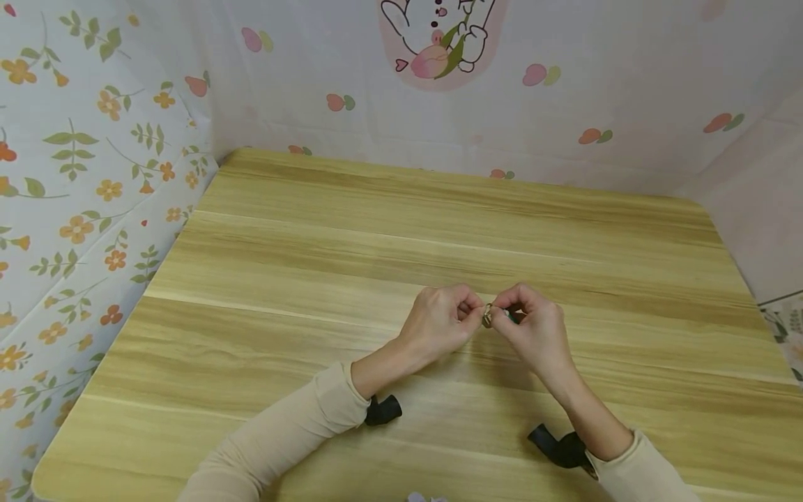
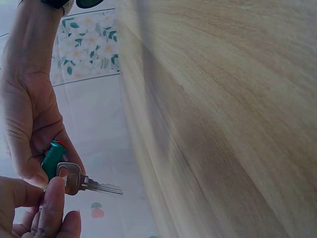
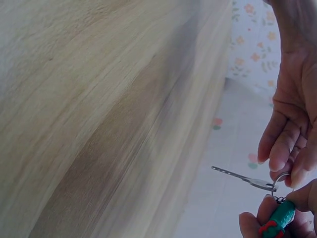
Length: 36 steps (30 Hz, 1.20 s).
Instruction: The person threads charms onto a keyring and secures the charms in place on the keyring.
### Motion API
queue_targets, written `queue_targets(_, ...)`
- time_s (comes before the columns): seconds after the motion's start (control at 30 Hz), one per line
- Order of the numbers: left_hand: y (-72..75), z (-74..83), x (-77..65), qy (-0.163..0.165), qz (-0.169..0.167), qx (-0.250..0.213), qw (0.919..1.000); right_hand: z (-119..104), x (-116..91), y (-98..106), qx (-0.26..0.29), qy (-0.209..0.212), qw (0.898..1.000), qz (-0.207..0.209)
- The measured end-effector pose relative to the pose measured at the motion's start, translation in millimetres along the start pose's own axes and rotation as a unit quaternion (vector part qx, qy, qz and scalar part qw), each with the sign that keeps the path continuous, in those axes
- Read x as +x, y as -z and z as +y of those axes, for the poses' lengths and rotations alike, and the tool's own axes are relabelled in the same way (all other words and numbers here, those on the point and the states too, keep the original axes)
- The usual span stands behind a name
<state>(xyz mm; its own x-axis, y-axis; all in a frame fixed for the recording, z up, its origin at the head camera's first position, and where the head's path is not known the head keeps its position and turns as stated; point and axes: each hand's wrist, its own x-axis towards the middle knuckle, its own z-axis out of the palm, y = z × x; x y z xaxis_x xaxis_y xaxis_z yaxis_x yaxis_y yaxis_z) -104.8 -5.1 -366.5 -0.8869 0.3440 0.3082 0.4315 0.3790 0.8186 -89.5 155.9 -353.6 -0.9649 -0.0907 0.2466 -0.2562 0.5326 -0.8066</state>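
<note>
Over the middle of the table, my left hand and right hand meet at a small key ring. Left thumb and fingertips pinch the metal key ring, as the right wrist view shows. My right hand holds a green-and-red keychain charm, its thumb at the short chain beside the ring. Silvery keys stick out from the ring; in the left wrist view their shafts overlap, pointing away from the fingers. Fingers hide part of the ring.
The wood-grain table spreads around both hands. Printed cloths stand behind it and at the sides. Black camera mounts show under the beige sleeves. Something pale peeks in at the bottom edge of the head view.
</note>
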Motion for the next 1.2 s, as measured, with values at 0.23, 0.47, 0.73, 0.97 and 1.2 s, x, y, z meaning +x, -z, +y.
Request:
queue_targets(0.23, -1.3, 0.1, 0.2, -0.008, 0.002, -0.007, 0.9999, -1.1, 0.4, 2.6, 0.014, -0.017, 1.000, -0.011)
queue_targets(0.47, -2.3, -1.5, 0.5, -0.028, 0.015, -0.008, 0.9995, -0.7, 2.7, 2.4, 0.035, -0.030, 0.999, -0.010)
queue_targets(0.73, -3.0, -1.2, 0.6, -0.034, 0.022, -0.012, 0.9991, 0.3, 3.1, 4.1, 0.026, -0.018, 0.999, -0.016)
queue_targets(0.97, -4.0, -0.1, 1.1, -0.038, 0.028, -0.002, 0.9989, 0.0, 3.7, 7.5, 0.013, -0.034, 0.999, -0.027)
queue_targets(1.2, -3.8, -0.1, 1.2, -0.055, 0.036, 0.012, 0.9978, 0.8, 4.9, 9.1, 0.052, -0.066, 0.996, -0.037)
